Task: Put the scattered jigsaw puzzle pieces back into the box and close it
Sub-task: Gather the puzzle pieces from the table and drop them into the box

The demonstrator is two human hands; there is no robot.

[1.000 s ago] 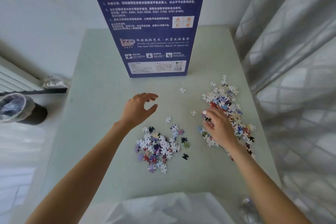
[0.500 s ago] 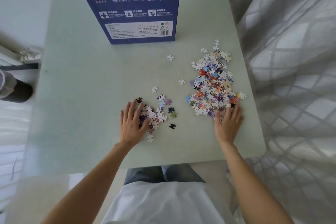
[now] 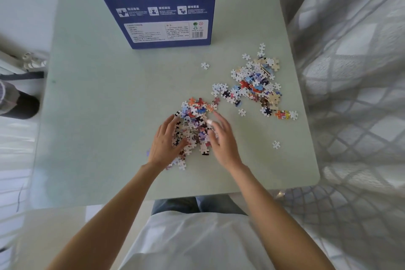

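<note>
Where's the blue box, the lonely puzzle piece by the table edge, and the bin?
Box [image 3: 153, 6]: head view, on its printed blue front.
Lone piece [image 3: 276, 144]: head view, on its white middle.
Bin [image 3: 19, 106]: head view, on its dark side.

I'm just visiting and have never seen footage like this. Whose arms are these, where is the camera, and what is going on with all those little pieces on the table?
No machine here: a person wears a wide-angle camera on the head, looking down at their own bare arms. The left hand and right hand cup a heap of jigsaw pieces between them, fingers fairly straight, gathering rather than gripping. A second pile lies farther right on the pale green table, with single pieces scattered around it. The tall blue puzzle box stands upright at the far edge; its top is out of frame, so whether it is open cannot be seen.
</note>
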